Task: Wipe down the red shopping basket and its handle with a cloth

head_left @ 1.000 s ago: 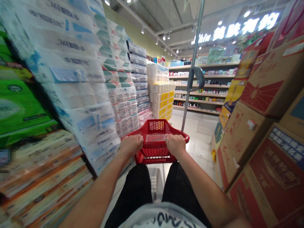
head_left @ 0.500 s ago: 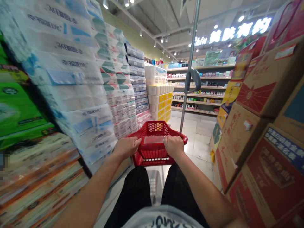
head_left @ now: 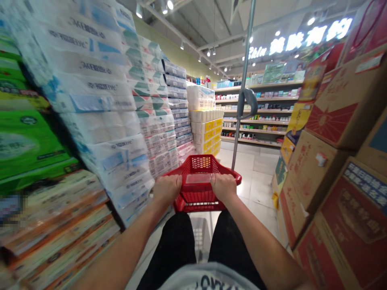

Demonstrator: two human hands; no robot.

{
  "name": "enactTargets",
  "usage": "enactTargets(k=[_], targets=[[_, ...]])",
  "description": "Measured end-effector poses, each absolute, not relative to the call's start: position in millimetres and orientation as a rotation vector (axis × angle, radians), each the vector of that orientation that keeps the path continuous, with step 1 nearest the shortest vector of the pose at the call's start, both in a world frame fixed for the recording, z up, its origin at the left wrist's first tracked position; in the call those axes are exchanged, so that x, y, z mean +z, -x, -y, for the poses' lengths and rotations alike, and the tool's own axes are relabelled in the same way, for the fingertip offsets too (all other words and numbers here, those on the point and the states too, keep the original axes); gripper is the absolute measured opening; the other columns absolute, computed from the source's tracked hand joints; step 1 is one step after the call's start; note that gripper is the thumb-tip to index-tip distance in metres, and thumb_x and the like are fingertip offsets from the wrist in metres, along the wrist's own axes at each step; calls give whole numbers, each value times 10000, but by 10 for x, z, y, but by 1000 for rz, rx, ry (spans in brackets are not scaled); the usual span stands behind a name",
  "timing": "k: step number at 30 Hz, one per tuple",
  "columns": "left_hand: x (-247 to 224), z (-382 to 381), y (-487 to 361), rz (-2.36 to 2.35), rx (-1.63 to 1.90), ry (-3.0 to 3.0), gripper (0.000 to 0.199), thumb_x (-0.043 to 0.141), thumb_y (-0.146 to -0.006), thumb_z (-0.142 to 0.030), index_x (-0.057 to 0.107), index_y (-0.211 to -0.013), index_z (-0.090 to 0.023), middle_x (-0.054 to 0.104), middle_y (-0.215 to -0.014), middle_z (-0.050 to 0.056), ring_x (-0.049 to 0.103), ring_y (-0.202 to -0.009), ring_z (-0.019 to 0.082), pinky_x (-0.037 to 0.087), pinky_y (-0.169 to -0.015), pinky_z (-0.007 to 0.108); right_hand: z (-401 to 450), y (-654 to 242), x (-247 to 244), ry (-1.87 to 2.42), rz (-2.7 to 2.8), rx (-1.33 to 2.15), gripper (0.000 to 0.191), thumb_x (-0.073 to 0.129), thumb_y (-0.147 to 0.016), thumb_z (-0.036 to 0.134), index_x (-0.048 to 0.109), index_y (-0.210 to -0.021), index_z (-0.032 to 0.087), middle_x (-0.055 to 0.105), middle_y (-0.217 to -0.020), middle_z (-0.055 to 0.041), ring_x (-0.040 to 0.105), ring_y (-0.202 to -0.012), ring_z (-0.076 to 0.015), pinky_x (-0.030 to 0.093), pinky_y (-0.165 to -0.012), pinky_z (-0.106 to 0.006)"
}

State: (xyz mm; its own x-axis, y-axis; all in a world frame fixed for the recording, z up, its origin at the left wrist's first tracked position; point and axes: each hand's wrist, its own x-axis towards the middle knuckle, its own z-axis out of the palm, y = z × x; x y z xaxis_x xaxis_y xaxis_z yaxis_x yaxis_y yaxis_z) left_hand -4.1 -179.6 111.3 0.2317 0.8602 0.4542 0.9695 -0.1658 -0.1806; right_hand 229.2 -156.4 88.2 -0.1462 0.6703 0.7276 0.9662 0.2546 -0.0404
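A red plastic shopping basket on wheels [head_left: 198, 197] stands in front of me, its long handle [head_left: 198, 178] reaching back toward my body. My left hand [head_left: 167, 190] is closed around the handle's left side, and my right hand [head_left: 223, 187] grips its right side. Both forearms stretch forward over my dark trousers [head_left: 175, 245]. A grey metal pole with a curved hook [head_left: 248, 102] rises beyond the basket.
Tall stacks of wrapped tissue packs [head_left: 102, 117] crowd the left side, and printed cardboard cartons [head_left: 341, 193] line the right. Between them runs a tiled floor [head_left: 254, 169] toward shelves of small boxed goods [head_left: 256, 117] at the back.
The whole view has shifted slightly, and the basket and both hands sit a little further right. My grip on the handle is unchanged.
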Motion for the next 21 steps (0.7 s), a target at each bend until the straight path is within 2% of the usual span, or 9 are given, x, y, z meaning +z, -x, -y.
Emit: enactTargets(k=[3, 4, 6, 10, 12, 15, 18, 21], targets=[[871, 1925, 7, 1530, -643, 1941, 418, 282, -950, -346, 590, -1159, -156, 645, -1128, 138, 552, -1077, 265, 357, -957, 426, 1574, -2290, 888, 1488, 1886, -592, 393, 358, -956, 293, 653, -733, 161, 682, -693, -66, 620, -682, -173, 315, -714, -298], [832, 1946, -4, 1509, -679, 1913, 419, 293, -948, -347, 570, -1195, -153, 633, -1154, 140, 538, -1097, 271, 345, -972, 436, 1577, -2290, 892, 1487, 1887, -588, 394, 359, -956, 292, 654, -732, 160, 681, -691, -66, 620, -684, -173, 315, -716, -297], [858, 1929, -23, 1521, -639, 1926, 415, 292, -948, -343, 572, -1190, -157, 645, -1114, 138, 557, -1051, 273, 364, -941, 442, 1579, -2292, 899, 1486, 1884, -576, 398, 358, -957, 290, 655, -727, 157, 681, -690, -68, 622, -686, -172, 315, -719, -297], [1133, 1758, -49, 1677, -289, 2100, 414, 242, -952, -292, 638, -956, -169, 688, -884, 114, 629, -797, 241, 426, -747, 390, 1579, -2295, 900, 1497, 1882, -565, 401, 358, -956, 293, 655, -724, 158, 685, -697, -69, 626, -691, -176, 312, -720, -302], [1187, 1720, -68, 1751, -221, 2106, 426, 230, -955, -286, 638, -947, -163, 690, -846, 112, 635, -751, 231, 425, -710, 369, 1581, -2294, 898, 1501, 1881, -571, 398, 356, -956, 293, 653, -724, 164, 685, -697, -66, 627, -693, -180, 311, -718, -306], [1073, 1800, -123, 1699, -426, 2024, 426, 226, -962, -303, 603, -1112, -171, 683, -942, 117, 625, -878, 240, 416, -799, 386, 1588, -2294, 899, 1499, 1879, -584, 399, 353, -955, 295, 648, -715, 173, 683, -694, -61, 624, -689, -182, 310, -711, -307], [939, 1898, -178, 1584, -637, 1929, 459, 251, -958, -349, 481, -1309, -162, 643, -1098, 139, 574, -1029, 259, 375, -911, 415, 1588, -2298, 899, 1490, 1872, -595, 402, 352, -955, 292, 647, -710, 173, 681, -689, -59, 618, -677, -177, 309, -710, -306], [1013, 1851, -196, 1645, -524, 1960, 464, 237, -958, -345, 480, -1311, -166, 662, -1028, 141, 603, -950, 259, 402, -833, 402, 1579, -2303, 892, 1487, 1869, -598, 409, 350, -957, 292, 647, -705, 169, 677, -676, -58, 615, -665, -172, 309, -711, -306]])
